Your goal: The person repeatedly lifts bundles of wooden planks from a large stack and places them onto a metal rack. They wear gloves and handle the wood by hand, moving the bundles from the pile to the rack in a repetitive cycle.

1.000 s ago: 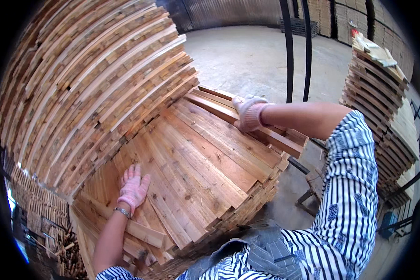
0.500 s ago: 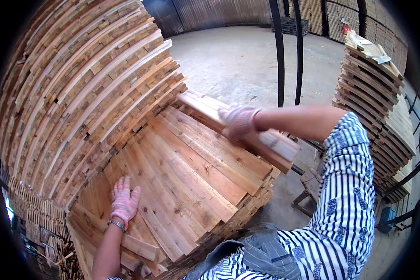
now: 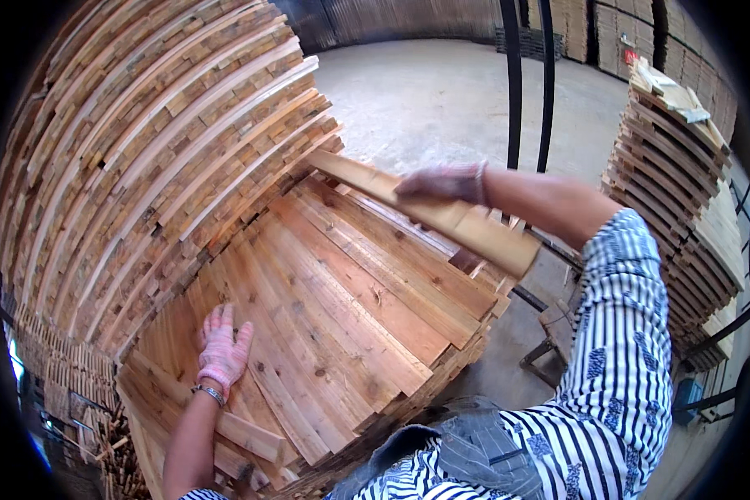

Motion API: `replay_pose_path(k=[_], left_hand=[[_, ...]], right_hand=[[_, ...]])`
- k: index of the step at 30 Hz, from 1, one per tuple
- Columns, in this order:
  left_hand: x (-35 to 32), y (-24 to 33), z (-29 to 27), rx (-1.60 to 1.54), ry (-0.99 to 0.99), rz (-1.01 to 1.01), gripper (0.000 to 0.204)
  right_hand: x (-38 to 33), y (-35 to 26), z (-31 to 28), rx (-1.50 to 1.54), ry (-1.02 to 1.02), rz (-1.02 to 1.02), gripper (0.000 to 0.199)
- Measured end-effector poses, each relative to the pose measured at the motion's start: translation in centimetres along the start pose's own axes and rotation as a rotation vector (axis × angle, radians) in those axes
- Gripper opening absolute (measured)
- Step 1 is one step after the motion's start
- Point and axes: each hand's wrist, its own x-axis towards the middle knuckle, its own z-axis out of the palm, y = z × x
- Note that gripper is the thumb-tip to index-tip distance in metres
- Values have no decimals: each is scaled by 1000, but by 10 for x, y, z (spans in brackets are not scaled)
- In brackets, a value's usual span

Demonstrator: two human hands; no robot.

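My left hand [image 3: 225, 343], in a pink-and-white knit glove, lies flat with fingers stretched on the near-left boards of a layer of wooden planks [image 3: 325, 304]. At the far edge of this layer my right hand [image 3: 443, 182], also gloved and a little blurred, grips a long wooden board [image 3: 487, 235] from above. That board slants from the tall stack on the left toward the right, over the outermost boards. How far the right fingers curl under its far edge is hidden.
A tall stack of wood strips [image 3: 167, 142] rises along the left. Another stack [image 3: 662, 167] stands at the right, behind two dark upright posts [image 3: 515, 83]. A small wooden stool-like stand [image 3: 557, 325] is beside the plank layer. Loose sticks [image 3: 112, 442] lie at lower left.
The board under my right hand has turned its broad face up and come away from the boards beside it, leaving a gap. My left hand stays in place; the view has shifted slightly.
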Motion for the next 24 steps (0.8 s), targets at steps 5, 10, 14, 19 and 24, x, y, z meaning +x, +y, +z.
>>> replay_pose_path(k=[5, 10, 14, 19, 24], left_hand=[[1, -2, -2, -44, 20, 28, 67], [-2, -11, -1, -63, 20, 32, 64], [2, -13, -2, -70, 42, 68, 62], [5, -1, 2, -80, 51, 70, 60], [-1, -3, 4, -42, 45, 53, 59]], right_hand=[[-4, -8, 34, -93, 61, -74, 56], [26, -39, 67, -1128, 187, -194, 69], [28, -46, 38, -1185, 152, -194, 68], [4, -26, -29, -749, 263, -209, 55], [24, 20, 19, -783, 200, -319, 53]])
